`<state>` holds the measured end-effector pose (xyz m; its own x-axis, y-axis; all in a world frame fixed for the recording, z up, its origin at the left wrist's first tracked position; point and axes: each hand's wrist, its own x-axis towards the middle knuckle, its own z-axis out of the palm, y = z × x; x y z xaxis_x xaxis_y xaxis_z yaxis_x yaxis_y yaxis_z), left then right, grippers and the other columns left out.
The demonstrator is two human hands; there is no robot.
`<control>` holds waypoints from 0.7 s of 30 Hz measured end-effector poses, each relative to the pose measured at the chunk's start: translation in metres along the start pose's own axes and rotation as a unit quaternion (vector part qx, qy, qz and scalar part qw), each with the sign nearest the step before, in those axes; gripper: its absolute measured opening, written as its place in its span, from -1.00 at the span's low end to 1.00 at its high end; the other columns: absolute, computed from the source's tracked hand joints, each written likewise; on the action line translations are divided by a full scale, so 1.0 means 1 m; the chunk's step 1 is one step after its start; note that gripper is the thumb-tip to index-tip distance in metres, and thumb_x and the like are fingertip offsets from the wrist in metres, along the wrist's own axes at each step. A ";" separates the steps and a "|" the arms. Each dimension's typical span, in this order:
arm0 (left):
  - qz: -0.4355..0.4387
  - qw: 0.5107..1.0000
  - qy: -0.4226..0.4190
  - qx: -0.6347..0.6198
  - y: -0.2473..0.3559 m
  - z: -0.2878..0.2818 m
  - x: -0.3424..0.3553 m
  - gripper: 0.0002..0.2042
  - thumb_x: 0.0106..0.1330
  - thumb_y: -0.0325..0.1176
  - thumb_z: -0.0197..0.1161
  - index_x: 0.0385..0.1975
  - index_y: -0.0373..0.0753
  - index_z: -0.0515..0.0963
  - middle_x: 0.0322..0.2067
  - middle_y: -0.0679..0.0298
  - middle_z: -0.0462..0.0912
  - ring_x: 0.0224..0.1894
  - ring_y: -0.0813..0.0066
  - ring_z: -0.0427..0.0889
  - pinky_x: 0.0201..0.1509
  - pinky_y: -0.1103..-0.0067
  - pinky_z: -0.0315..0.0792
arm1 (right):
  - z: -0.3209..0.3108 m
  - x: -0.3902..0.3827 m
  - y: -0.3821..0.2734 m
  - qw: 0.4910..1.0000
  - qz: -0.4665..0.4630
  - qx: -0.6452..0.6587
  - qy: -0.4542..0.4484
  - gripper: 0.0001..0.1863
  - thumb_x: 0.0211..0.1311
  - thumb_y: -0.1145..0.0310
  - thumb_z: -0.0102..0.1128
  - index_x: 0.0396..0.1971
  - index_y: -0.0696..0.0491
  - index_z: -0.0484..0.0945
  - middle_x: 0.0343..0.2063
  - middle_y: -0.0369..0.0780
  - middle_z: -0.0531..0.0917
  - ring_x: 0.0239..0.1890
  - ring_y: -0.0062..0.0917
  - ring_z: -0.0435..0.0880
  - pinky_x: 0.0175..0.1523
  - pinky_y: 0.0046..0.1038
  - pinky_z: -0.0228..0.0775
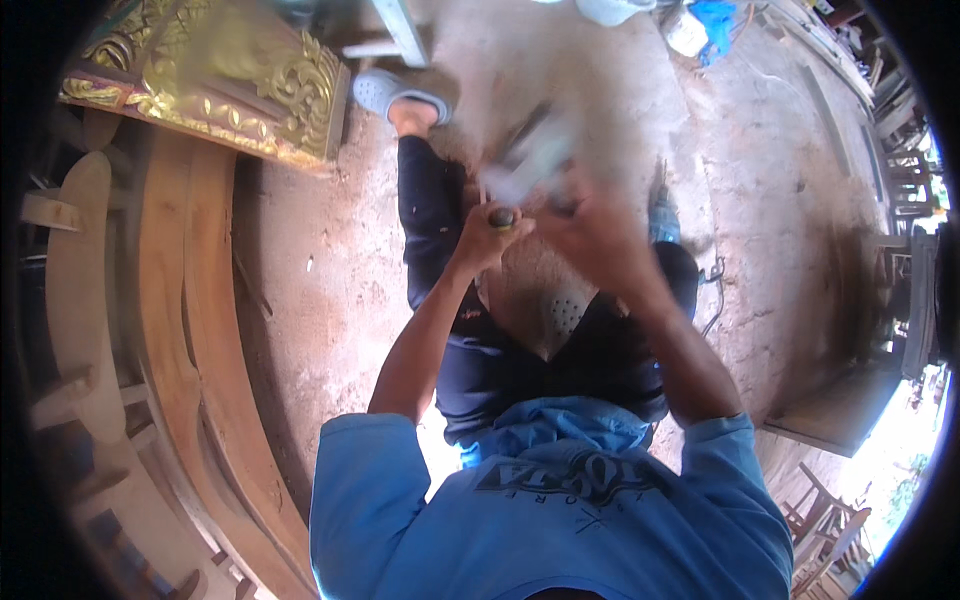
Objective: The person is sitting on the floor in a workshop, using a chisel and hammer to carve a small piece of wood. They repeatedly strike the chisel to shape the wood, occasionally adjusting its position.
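Note:
My left hand [482,243] is closed around an upright hand tool; its dark, round handle end [502,217] with a yellowish ring shows above the fist. What kind of tool it is stays hidden by my fingers. Close beside it on the right, my right hand [600,235] is smeared by motion, its fingers curled. A blurred pale-grey object [532,163] with a dark edge lies just beyond both hands, near the right fingers. I cannot make out its kind, nor whether the right hand grips it. Both hands are over the floor between my bent knees.
A blue power drill [662,218] stands by my right knee with a black cord [716,300]. Gold carved furniture [230,80] stands at upper left, above long wooden boards [215,330]. A grey clog [376,92] is on my foot. A blue plastic bag [714,28] lies far right.

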<state>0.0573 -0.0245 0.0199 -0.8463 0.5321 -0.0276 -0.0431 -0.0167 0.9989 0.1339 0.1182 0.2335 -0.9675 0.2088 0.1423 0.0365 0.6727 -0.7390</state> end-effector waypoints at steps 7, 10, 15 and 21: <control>0.032 0.999 -0.022 0.020 -0.007 -0.005 -0.001 -0.84 0.21 -0.39 0.49 -0.42 -0.24 0.60 -0.55 0.49 0.48 -0.46 0.75 0.42 -0.38 0.66 0.33 | -0.021 -0.003 -0.008 0.985 -0.102 0.083 0.113 -0.56 0.06 0.35 0.42 -0.02 0.13 0.59 -0.20 -0.08 0.75 -0.16 -0.23 0.77 -0.06 -0.29 0.62; 0.083 0.996 -0.021 0.016 -0.007 -0.002 0.000 -0.84 0.20 -0.41 0.48 -0.29 -0.26 0.65 -0.46 0.41 0.63 -0.40 0.71 0.57 -0.29 0.67 0.46 | 0.050 -0.003 0.025 0.944 0.172 -0.169 -0.226 -0.66 0.10 0.24 0.30 -0.21 0.15 0.54 -0.35 0.12 0.71 -0.18 0.04 0.72 -0.06 0.02 0.52; -0.010 0.998 -0.006 0.054 -0.014 0.000 -0.007 -0.87 0.23 -0.49 0.41 -0.29 -0.31 0.60 -0.40 0.39 0.65 -0.35 0.69 0.60 -0.25 0.63 0.49 | 0.011 -0.041 0.071 0.979 0.111 -0.052 -0.162 -0.69 0.08 0.31 0.29 -0.25 0.21 0.54 -0.36 0.11 0.71 -0.21 0.06 0.71 -0.12 -0.05 0.53; -0.108 0.993 0.049 -0.012 -0.017 -0.003 0.073 -0.76 0.27 -0.28 0.43 -0.57 -0.17 0.53 -0.63 0.41 0.54 -0.64 0.69 0.45 -0.52 0.62 0.32 | -0.075 -0.093 0.082 0.946 0.318 -0.010 -0.055 -0.66 0.08 0.43 0.30 -0.12 0.25 0.57 -0.53 -0.11 0.67 -0.46 -0.43 0.67 -0.31 -0.30 0.47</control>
<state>-0.0053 0.0118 0.0004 -0.8629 0.4411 -0.2467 -0.2418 0.0684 0.9679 0.2454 0.2067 0.2092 -0.7680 0.5013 -0.3986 0.6246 0.4483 -0.6395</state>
